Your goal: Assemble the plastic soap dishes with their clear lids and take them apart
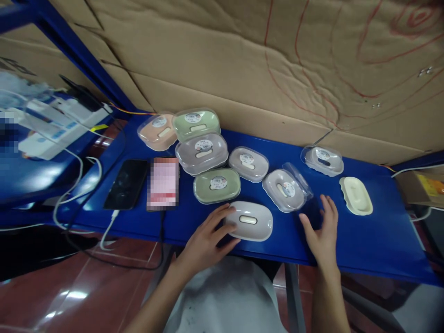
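Observation:
A pale grey oval soap dish (256,226) with a slot in its middle rests near the table's front edge. My left hand (211,236) grips its left end, fingers over the rim and thumb along the front side. To the right, my right hand (321,231) is open above the table, thumb and fingers apart, holding nothing. Nearest to it is a grey soap dish (284,189) with a label and a clear cover that sits askew. Further right lies a cream oval tray (358,196), and behind it another grey dish (324,160) with a clear cover.
Left of centre, several covered soap dishes crowd together: peach (161,134), green (196,125), grey (203,152) and another green (217,186). A black phone (126,184) with a white cable and a blurred pink-screened device (163,184) lie further left. Cardboard (225,69) stands behind the blue table (385,240).

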`<state>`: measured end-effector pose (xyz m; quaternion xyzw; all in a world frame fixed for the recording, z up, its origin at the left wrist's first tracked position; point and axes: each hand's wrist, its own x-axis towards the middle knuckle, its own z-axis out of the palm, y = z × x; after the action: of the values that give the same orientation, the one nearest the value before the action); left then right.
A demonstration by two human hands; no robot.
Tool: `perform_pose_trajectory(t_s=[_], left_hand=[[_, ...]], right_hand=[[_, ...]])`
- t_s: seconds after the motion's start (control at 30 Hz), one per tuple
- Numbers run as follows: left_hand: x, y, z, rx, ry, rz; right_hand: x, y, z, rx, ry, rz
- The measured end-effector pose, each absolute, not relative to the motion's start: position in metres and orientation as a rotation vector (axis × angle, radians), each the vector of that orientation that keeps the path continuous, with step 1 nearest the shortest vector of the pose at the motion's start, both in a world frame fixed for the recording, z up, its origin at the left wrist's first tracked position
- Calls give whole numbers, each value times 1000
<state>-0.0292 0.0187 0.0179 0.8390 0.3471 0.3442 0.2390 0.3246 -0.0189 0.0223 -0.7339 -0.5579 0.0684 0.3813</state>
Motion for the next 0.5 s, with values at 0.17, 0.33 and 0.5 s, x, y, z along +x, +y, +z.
perform_pose_trajectory(t_s=[0.17, 0.33, 0.5], left_hand=[[-29, 20, 18, 2306, 940, 955], [-28, 20, 21, 2307, 935, 964], [-28, 20, 19, 2298, 947, 964]], right_hand=[[338, 18, 30, -1771, -1559, 284], [350, 62, 38, -1888, -1480, 220], [370, 94, 43, -2051, -1523, 147]])
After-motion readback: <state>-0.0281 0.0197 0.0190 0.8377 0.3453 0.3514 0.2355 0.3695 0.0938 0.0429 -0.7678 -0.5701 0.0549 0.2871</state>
